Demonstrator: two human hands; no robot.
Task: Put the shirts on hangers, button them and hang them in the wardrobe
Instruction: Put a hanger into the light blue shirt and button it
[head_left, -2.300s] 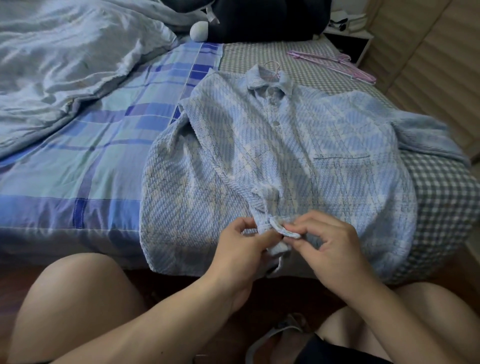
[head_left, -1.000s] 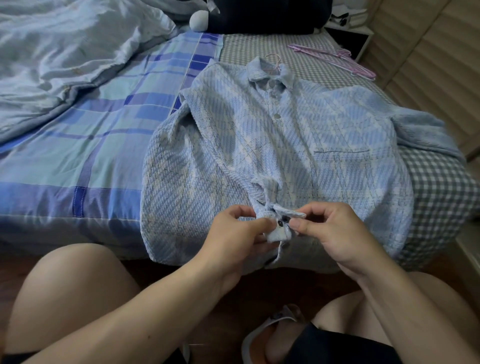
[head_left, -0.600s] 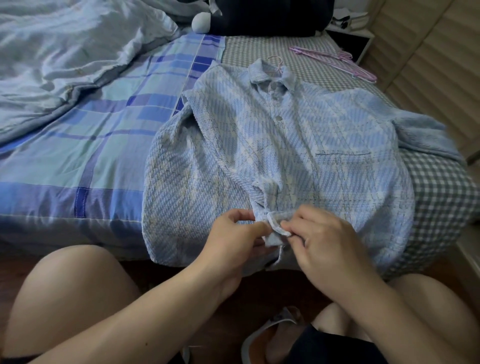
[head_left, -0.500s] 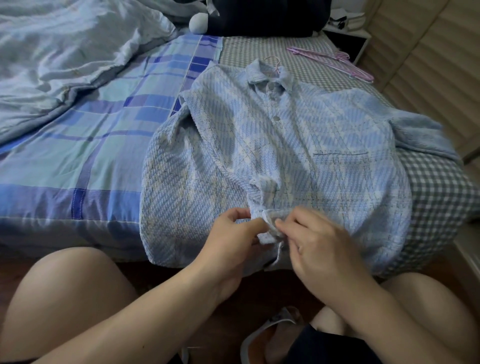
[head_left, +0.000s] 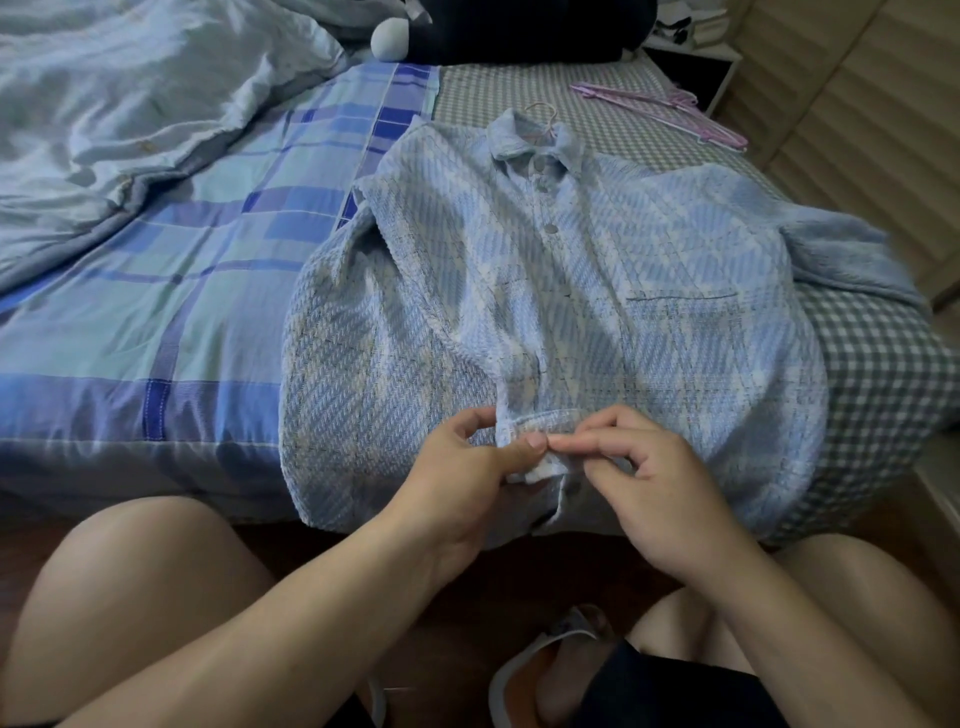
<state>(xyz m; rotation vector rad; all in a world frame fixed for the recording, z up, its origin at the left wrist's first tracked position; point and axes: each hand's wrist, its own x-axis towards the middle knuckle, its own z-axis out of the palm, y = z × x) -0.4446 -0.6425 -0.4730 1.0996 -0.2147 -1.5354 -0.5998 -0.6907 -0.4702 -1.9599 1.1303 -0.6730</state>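
Observation:
A light blue patterned shirt (head_left: 597, 291) lies face up on the bed, collar away from me, hem hanging over the near edge. The hook of a pink hanger (head_left: 543, 111) sticks out above its collar. Buttons down the upper placket look fastened. My left hand (head_left: 467, 473) pinches the left edge of the placket near the hem. My right hand (head_left: 649, 478) pinches the right edge beside it, fingertips almost touching my left thumb. One button (head_left: 573, 487) shows just below my fingers.
Several spare pink hangers (head_left: 670, 114) lie at the back right of the bed. A crumpled grey-blue duvet (head_left: 130, 104) fills the left. Slatted wardrobe doors (head_left: 857, 104) stand at right, a nightstand (head_left: 691, 62) beyond. My knees and a slipper (head_left: 550, 654) sit below.
Both hands stayed at the lower placket and kept working the fabric edges together. The right hand's fingers shifted from over the fold to pinching beside the left thumb.

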